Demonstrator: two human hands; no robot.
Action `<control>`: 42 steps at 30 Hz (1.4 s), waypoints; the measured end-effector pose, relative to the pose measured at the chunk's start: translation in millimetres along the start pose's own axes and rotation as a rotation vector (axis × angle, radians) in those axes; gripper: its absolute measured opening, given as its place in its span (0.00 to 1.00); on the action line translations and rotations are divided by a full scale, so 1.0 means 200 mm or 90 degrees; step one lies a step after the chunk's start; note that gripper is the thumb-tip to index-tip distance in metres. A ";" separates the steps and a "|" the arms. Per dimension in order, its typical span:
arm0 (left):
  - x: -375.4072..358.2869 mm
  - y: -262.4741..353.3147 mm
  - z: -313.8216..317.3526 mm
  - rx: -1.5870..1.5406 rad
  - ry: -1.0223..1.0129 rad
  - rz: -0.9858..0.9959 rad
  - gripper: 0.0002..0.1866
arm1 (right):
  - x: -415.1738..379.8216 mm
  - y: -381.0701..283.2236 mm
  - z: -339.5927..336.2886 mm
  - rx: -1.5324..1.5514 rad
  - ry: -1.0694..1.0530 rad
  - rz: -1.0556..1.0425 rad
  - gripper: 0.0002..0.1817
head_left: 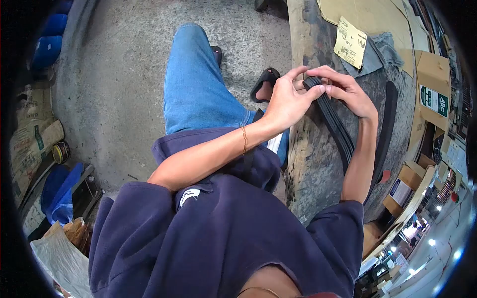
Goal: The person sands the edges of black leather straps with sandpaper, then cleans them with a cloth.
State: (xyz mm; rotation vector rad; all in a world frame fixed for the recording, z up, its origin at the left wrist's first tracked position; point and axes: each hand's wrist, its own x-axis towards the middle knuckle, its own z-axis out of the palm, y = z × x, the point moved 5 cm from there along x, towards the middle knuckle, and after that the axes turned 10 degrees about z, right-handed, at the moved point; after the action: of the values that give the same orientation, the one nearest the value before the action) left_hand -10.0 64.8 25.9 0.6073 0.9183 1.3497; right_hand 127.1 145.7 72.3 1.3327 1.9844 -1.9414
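Black strips run over the table at two o'clock. The left hand and right hand pinch their top end. If a grip slips, they could spread apart. From the hands, a black band at four o'clock could block the right arm; grey cloth, two; yellow paper, one.

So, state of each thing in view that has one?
Left hand, closed on the black strips
Right hand, closed on the black strips
Black strips, bundled side by side, pinched near one end
Wide black band, lying loose, slightly curved
Yellow sheet, unfolded, partly over the gray cloth
Gray cloth, crumpled
Near sandal, worn
Ceiling light, on
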 end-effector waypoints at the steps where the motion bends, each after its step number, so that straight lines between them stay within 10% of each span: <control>1: 0.00 -0.01 -0.01 0.009 -0.012 -0.011 0.38 | 0.03 0.01 0.01 -0.010 -0.014 0.002 0.25; 16: 0.01 -0.07 -0.04 0.072 0.021 0.007 0.33 | 0.07 0.03 0.07 -0.001 0.020 -0.077 0.18; 19: 0.00 -0.09 -0.05 0.013 0.081 -0.068 0.32 | 0.02 0.05 0.13 0.154 0.294 -0.035 0.14; 25: 0.02 -0.16 -0.07 -0.101 0.070 -0.067 0.20 | -0.17 -0.07 0.37 -0.278 0.567 -0.097 0.17; 42: 0.00 -0.05 -0.21 0.305 -0.089 0.171 0.31 | -0.13 -0.01 0.49 -0.343 0.733 -0.132 0.22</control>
State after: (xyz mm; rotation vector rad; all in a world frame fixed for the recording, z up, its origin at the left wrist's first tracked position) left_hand -38.8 57.8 -4.8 1.2131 1.0811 1.3050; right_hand 92.9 50.3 68.8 2.3589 2.8115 -0.4344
